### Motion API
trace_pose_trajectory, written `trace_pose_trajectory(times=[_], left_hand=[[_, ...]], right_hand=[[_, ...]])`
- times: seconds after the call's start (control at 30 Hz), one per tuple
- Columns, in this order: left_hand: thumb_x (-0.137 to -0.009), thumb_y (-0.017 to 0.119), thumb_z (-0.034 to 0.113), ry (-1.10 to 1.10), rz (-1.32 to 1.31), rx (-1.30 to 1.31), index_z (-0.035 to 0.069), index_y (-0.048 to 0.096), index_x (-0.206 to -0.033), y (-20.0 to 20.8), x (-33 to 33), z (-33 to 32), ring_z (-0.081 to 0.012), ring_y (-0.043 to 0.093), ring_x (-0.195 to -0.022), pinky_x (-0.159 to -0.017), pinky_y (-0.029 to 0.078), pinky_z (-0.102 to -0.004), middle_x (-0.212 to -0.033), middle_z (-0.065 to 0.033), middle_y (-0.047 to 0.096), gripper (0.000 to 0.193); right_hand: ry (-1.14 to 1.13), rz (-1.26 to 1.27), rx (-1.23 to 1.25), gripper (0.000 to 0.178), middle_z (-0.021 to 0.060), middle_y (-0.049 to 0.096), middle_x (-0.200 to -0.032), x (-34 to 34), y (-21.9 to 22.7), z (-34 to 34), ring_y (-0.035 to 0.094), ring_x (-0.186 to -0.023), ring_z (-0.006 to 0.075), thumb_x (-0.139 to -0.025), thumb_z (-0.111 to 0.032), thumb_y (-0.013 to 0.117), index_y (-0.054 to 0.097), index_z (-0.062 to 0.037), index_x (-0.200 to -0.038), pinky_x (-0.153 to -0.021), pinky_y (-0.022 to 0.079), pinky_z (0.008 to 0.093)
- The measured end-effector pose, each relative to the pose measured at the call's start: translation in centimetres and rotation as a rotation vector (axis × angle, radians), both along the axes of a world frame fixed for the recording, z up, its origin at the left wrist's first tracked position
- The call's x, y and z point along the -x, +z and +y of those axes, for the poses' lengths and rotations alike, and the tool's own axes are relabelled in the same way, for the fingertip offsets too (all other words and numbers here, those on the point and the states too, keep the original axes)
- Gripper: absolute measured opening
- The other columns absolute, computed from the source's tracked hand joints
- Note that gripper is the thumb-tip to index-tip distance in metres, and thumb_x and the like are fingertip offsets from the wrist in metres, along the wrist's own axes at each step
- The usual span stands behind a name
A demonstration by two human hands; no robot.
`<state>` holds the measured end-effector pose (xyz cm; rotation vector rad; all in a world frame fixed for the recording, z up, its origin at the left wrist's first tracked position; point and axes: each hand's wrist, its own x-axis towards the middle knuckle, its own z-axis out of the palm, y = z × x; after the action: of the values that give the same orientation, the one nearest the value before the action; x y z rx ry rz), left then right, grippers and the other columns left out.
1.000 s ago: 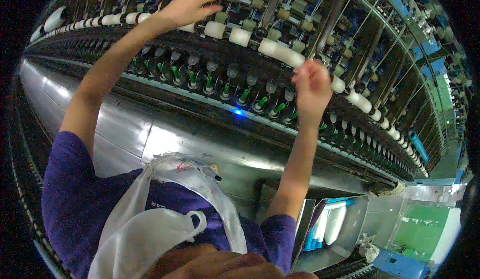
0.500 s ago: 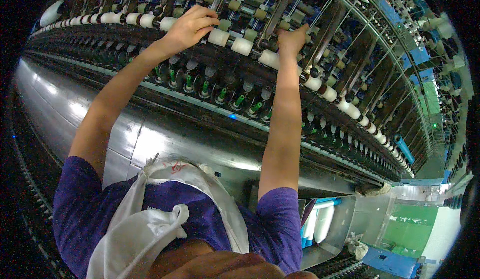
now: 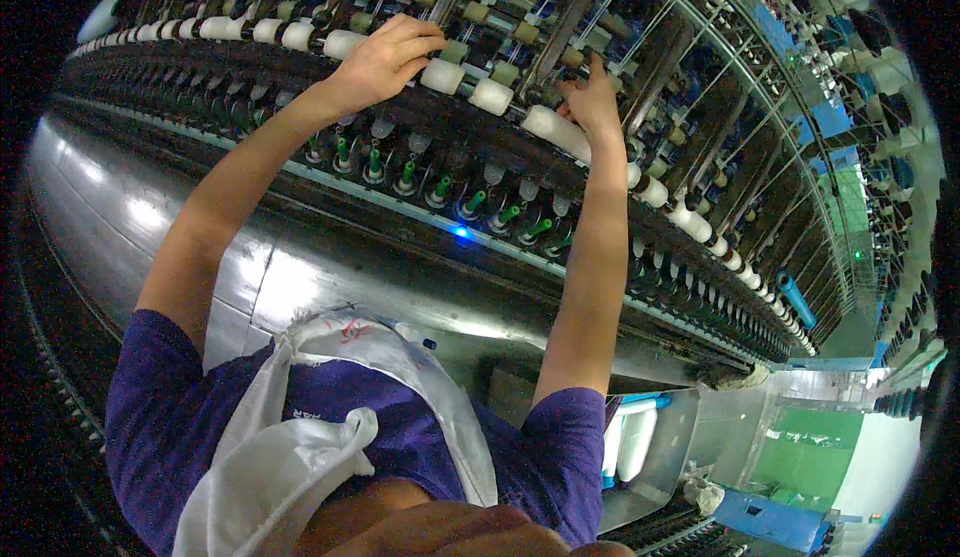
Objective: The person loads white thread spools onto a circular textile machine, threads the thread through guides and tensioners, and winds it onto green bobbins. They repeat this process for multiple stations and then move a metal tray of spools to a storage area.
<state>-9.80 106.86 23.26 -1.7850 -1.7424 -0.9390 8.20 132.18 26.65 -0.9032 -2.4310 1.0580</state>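
Apparently midway, rollers (image 3: 491,97) are seated at twelve o'clock, left hand (image 3: 380,62) is set at eleven and right hand (image 3: 594,109) at one, fingers parted, pinch and remainder untellable.

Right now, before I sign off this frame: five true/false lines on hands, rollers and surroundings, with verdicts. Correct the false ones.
1. The left hand is at the row of white rollers. True.
2. The right hand is gripping the blue tube. False: the tube lies well off to that hand's right, clear of it.
3. A blue light glows on the near side of the white rollers. True.
4. The person's sleeves are orange. False: they are purple.
5. Green parts stand in a row nearer the person than the white rollers. True.
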Motion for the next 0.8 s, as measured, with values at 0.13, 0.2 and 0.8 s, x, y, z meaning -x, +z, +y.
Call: trace_pose_trajectory(times=[0.13,0.2,0.8], left_hand=[[-0.076,0.063,0.002,0.018,-0.013,0.019,0.005,0.06,-0.114,-0.1,-0.2,-0.2,-0.0305,0.053,-0.109,-0.093,0.045,-0.0391,-0.115,-0.0113,0.058,0.038],[-0.076,0.064,0.002,0.017,-0.009,0.008,0.005,0.06,-0.115,-0.1,-0.3,-0.1,-0.0305,0.053,-0.109,-0.093,0.045,-0.0394,-0.115,-0.0113,0.058,0.039],[-0.074,0.065,0.002,0.03,-0.041,-0.021,0.006,0.059,-0.111,0.5,-1.9,-0.6,-0.0325,0.053,-0.105,-0.089,0.046,-0.0402,-0.114,-0.0103,0.057,0.038]], right_hand=[[-0.007,0.112,0.014,0.079,0.0219,0.066,-0.095,-0.4,-1.6,1.9,0.063,-0.054,0.0189,-0.087,0.0,0.058,0.01,-0.0045,-0.149,-0.045,0.047,0.0303],[-0.053,0.17,-0.046,0.079,0.0213,0.065,-0.093,0.8,-3.2,3.6,0.062,-0.054,0.0192,-0.086,0.002,0.057,0.01,-0.004,-0.149,-0.043,0.045,0.0299],[-0.283,0.064,-0.262,0.072,0.0305,0.061,-0.098,3.4,-4.2,3.6,0.061,-0.094,0.0435,-0.067,-0.001,0.064,0.035,0.0056,-0.133,-0.08,0.05,0.0474]])
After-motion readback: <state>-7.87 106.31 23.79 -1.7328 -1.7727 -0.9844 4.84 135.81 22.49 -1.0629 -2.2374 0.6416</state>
